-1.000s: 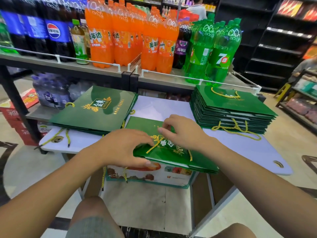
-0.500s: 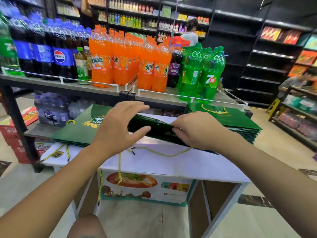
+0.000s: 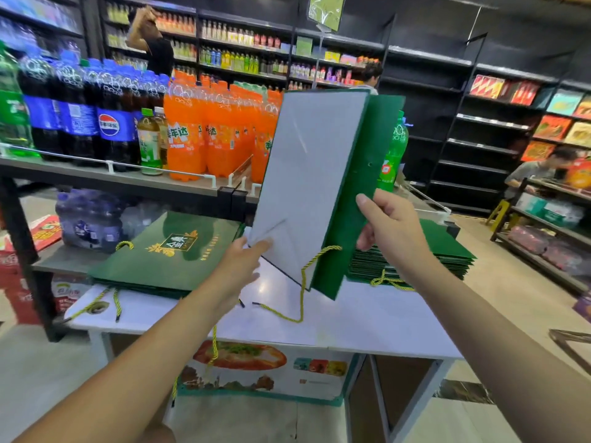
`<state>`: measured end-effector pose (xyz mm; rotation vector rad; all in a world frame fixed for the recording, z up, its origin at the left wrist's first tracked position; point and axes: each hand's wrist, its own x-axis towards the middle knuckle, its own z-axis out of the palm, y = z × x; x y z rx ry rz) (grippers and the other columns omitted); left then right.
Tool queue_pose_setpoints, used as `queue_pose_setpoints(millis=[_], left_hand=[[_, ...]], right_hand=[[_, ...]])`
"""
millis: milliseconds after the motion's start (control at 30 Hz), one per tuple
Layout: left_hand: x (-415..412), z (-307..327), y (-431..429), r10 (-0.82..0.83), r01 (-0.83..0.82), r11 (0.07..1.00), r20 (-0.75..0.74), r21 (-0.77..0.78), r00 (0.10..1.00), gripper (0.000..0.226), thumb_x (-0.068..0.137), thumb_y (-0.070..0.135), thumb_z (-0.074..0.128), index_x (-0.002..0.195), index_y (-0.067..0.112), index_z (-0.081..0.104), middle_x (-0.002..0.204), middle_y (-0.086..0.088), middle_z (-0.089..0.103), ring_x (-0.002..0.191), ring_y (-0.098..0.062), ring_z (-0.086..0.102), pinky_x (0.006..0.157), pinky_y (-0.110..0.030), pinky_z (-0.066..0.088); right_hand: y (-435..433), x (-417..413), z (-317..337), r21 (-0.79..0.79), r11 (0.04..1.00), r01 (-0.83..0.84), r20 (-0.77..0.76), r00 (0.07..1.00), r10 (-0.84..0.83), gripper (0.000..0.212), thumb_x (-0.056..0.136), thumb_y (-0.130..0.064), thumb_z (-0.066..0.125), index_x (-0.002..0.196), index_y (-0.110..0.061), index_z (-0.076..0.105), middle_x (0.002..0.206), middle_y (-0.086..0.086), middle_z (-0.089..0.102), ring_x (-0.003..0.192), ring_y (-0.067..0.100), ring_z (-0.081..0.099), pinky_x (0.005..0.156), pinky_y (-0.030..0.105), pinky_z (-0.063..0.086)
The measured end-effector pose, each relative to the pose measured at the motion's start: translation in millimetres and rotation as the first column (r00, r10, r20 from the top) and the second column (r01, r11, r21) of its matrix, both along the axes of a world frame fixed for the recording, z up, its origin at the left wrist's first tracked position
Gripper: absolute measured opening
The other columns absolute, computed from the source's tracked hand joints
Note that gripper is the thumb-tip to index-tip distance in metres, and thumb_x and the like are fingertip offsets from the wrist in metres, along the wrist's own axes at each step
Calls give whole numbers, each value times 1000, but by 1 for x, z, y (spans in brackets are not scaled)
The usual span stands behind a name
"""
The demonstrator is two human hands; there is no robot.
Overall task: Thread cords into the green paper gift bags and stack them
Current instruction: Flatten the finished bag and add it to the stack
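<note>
Gift bag (image 3: 313, 174) is up in the air over the middle of the white table (image 3: 377, 318), standing on end and spread open, so you get its pale inside on the left and a green flap on the right with a small punched hole in it. The left hand (image 3: 238, 266) pinches the low near corner of the pale side, and the right hand (image 3: 388, 227) has its fingers curled round the edge of the green flap. A yellow cord (image 3: 302, 284) hangs out of the bag's bottom and loops down, with its loose end lying on the tabletop. On the table's left sits a stack of flat green bags (image 3: 166, 254) with a gold logo, cords dangling off the near edge. A second stack (image 3: 447, 254) is on the right, partly behind the held bag. Under the table there's a box (image 3: 256, 369) with food pictures. On the far side is a shelf with orange soda bottles (image 3: 198, 132), dark cola bottles (image 3: 73, 100) further left, and a green bottle (image 3: 396, 145) peeking out right of the bag.
</note>
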<state>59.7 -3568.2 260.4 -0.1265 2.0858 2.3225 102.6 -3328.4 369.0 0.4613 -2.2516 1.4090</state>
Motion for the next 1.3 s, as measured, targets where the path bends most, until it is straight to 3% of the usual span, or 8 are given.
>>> queue_pose_setpoints(millis=[133, 233, 400, 633, 800, 1000, 1100, 1300], left_hand=[[-11, 4, 1, -72, 29, 903, 84, 429, 994, 29, 99, 23, 67, 124, 9, 64, 115, -10, 74, 100, -30, 74, 80, -44, 61], [-27, 10, -8, 51, -74, 891, 63, 448, 997, 22, 103, 9, 58, 124, 4, 63, 117, -13, 73, 95, -27, 73, 69, -39, 60], [-42, 20, -36, 118, -117, 973, 7, 200, 993, 29, 104, 5, 53, 129, 12, 65, 119, -16, 73, 104, -35, 72, 78, -47, 60], [-55, 10, -44, 103, -104, 986, -12, -129, 995, 27, 102, 1, 53, 125, 8, 64, 113, -15, 73, 94, -31, 72, 74, -40, 58], [-56, -1, -37, 147, -164, 925, -77, -342, 986, 18, 101, 5, 57, 113, 13, 67, 108, -12, 73, 88, -29, 71, 79, -45, 61], [-57, -8, -62, 147, -188, 808, -118, -559, 982, 10, 99, 10, 63, 103, 9, 72, 101, -14, 73, 81, -29, 68, 68, -35, 56], [-56, -10, -67, 73, -170, 691, -166, -703, 983, 12, 100, 21, 62, 103, 14, 72, 101, -8, 73, 85, -28, 67, 68, -33, 53], [-52, -10, -63, 2, -107, 159, -108, -981, 994, 45, 98, 57, 54, 124, 20, 57, 125, -12, 56, 102, -34, 58, 79, -42, 51]], right_hand=[[-1, 8, -24, -186, 982, -10, 109, 994, 31, 19, 107, -17, 54, 98, -1, 60, 70, 26, 60, 47, 20, 63, 51, 33, 56], [4, 21, -41, -309, 949, -64, 299, 941, 161, 17, 105, -14, 58, 91, -5, 55, 77, 17, 61, 67, 28, 75, 59, 34, 62], [22, 39, -50, 167, 964, -206, 543, 835, 84, 34, 105, -34, 55, 98, -7, 76, 92, 5, 80, 73, 31, 77, 62, 34, 60], [24, 23, -82, 223, 964, -142, 266, 961, 80, 17, 103, -24, 61, 106, -23, 78, 95, -8, 79, 91, 7, 74, 76, 27, 58], [12, -16, -125, 661, 733, -163, 177, 982, 59, 50, 103, -51, 54, 150, -33, 50, 156, -10, 45, 145, 6, 35, 120, 28, 30], [-8, -27, -158, 788, 595, -159, 128, 987, 94, 73, 91, -75, 44, 154, -38, 41, 165, -6, 34, 152, 15, 25, 124, 43, 24], [-8, -27, -165, 802, 576, -157, 122, 988, 100, 70, 92, -75, 43, 153, -40, 42, 163, -7, 36, 150, 15, 27, 122, 44, 26], [0, -41, -172, 793, 592, -144, 149, 988, 41, 70, 94, -75, 26, 154, -41, 41, 163, -7, 36, 150, 15, 27, 122, 42, 23]])
